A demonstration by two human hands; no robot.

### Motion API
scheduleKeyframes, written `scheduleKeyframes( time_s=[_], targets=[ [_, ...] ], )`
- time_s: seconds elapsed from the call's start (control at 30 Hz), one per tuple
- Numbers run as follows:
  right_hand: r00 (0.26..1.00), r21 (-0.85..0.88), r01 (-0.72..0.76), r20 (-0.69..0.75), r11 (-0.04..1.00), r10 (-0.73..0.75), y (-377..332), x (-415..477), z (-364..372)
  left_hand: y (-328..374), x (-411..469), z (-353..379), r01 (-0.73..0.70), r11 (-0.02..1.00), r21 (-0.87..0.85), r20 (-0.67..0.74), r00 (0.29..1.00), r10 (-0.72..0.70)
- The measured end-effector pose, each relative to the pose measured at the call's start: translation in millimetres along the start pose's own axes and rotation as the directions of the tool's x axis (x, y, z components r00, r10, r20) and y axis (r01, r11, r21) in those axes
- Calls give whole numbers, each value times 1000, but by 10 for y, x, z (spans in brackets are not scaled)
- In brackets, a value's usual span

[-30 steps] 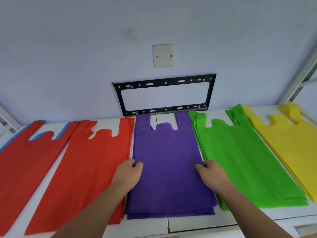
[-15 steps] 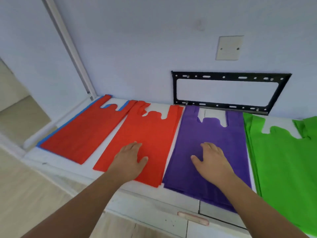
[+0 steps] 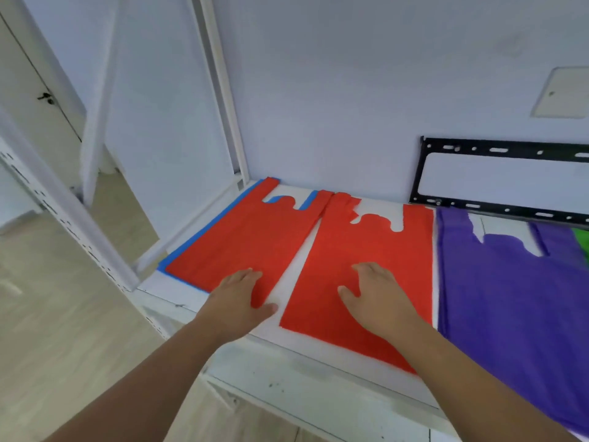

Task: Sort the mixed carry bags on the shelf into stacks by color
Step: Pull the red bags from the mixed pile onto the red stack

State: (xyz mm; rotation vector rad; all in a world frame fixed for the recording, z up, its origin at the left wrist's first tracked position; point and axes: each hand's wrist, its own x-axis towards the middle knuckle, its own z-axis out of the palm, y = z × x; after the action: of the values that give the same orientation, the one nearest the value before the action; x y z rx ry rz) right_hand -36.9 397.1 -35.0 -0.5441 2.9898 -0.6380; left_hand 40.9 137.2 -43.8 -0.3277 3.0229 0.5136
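Observation:
Two red carry bags lie flat on the white shelf (image 3: 288,275). The left red bag (image 3: 245,237) covers a blue bag (image 3: 194,242) whose edges peek out along its left side and at the handles. The right red bag (image 3: 376,250) lies beside a purple stack (image 3: 510,298), and a sliver of green bag (image 3: 581,244) shows at the far right. My left hand (image 3: 237,301) rests flat, fingers spread, on the near right corner of the left red bag. My right hand (image 3: 376,295) lies flat and open on the right red bag.
A black metal wall bracket (image 3: 503,178) is fixed behind the bags, with a beige wall plate (image 3: 564,92) above it. White shelf uprights (image 3: 223,90) stand at the left end. Wooden floor (image 3: 47,314) lies below to the left.
My view has swung left. Both hands moved left: the left from the right red bag to the left red bag, the right from the purple stack to the right red bag.

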Motion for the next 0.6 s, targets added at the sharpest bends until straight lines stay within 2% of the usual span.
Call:
scheduleKeyframes(
  time_s=[0.2, 0.37, 0.5, 0.6],
  targets=[
    [997, 141, -71, -34, 987, 76, -895, 300, 462, -604, 284, -55, -221, 975, 33, 78, 973, 218],
    [965, 307, -260, 47, 915, 258, -1219, 397, 672, -811, 457, -60, -373, 917, 141, -66, 921, 385],
    [914, 534, -395, 151, 747, 376, -1336, 463, 696, -898, 605, -98, -408, 913, 31, -147, 901, 407],
    [902, 672, -416, 218, 612, 374, -1446, 476, 755, -946, 690, -142, -381, 915, -132, -103, 924, 370]
  ],
)
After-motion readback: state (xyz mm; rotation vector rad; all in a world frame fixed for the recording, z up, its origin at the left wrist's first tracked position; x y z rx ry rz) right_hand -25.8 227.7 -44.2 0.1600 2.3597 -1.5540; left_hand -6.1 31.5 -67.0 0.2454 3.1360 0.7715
